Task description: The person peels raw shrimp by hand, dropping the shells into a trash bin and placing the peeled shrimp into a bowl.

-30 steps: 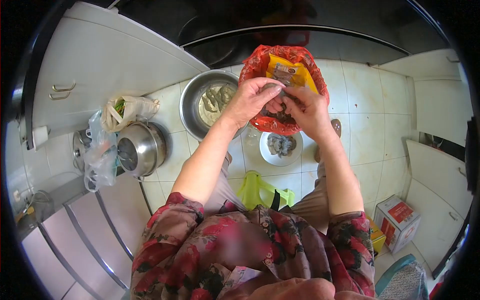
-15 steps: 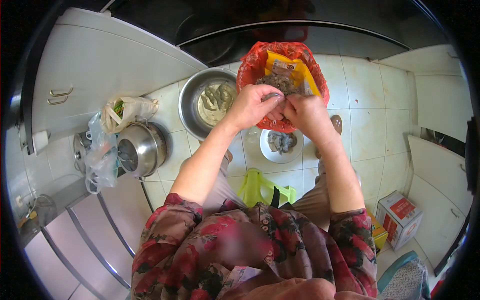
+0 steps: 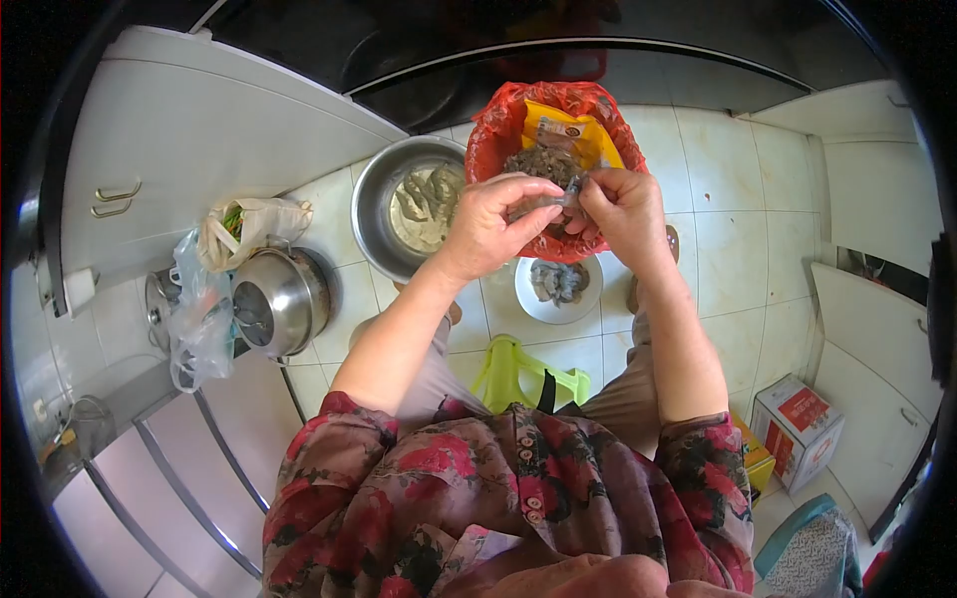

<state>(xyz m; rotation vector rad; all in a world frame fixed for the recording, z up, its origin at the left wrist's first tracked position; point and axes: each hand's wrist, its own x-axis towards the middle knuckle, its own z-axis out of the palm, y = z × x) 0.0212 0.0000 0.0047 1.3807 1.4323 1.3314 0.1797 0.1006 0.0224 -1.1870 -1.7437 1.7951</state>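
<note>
Over a red-lined bin (image 3: 487, 133), my left hand (image 3: 490, 223) pinches a grey shrimp (image 3: 538, 204) between thumb and fingers. My right hand (image 3: 625, 214) is closed on the shrimp's other end, close to my left fingertips. Inside the bin lie a heap of shrimp scraps (image 3: 541, 162) and a yellow packet (image 3: 589, 137). A metal basin (image 3: 371, 216) at the left holds several whole shrimp (image 3: 429, 195) in shallow liquid. Below the bin, a white plate (image 3: 550, 312) carries a pile of peeled grey shrimp (image 3: 560, 282).
A green stool (image 3: 506, 371) stands between my legs. At the left are a metal pot (image 3: 289, 299), a clear plastic bag (image 3: 199, 324) and a cloth bag (image 3: 269, 221) with greens. A red-and-white box (image 3: 796, 431) sits at the lower right, near white cabinets (image 3: 877, 344).
My hands have drawn slightly apart, with the shrimp now showing between them. My left hand has turned, its fingers pointing right. More of the scraps in the bin show than at first.
</note>
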